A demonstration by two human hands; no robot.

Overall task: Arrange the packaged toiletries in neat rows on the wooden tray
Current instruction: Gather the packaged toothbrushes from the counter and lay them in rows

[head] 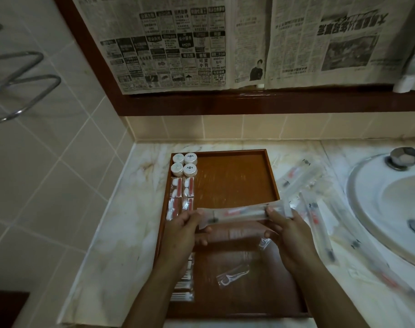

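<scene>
A wooden tray (235,176) lies on the marble counter. Along its left side stand several small white round jars (184,164), then clear packets with white and red contents (181,197), then cotton swab packets (185,280) partly hidden by my left arm. A floss pick packet (232,275) lies loose in the tray's near half, another small packet (264,243) beside my right hand. Both hands hold one long clear toothbrush packet (243,214) crosswise above the tray: my left hand (185,230) grips its left end, my right hand (288,233) pinches its right end.
Several more toothbrush packets (320,209) lie scattered on the counter between the tray and the white sink basin (391,209). A tiled wall with a chrome rack (19,91) is on the left. A newspaper-covered mirror in a wooden frame (201,102) stands behind.
</scene>
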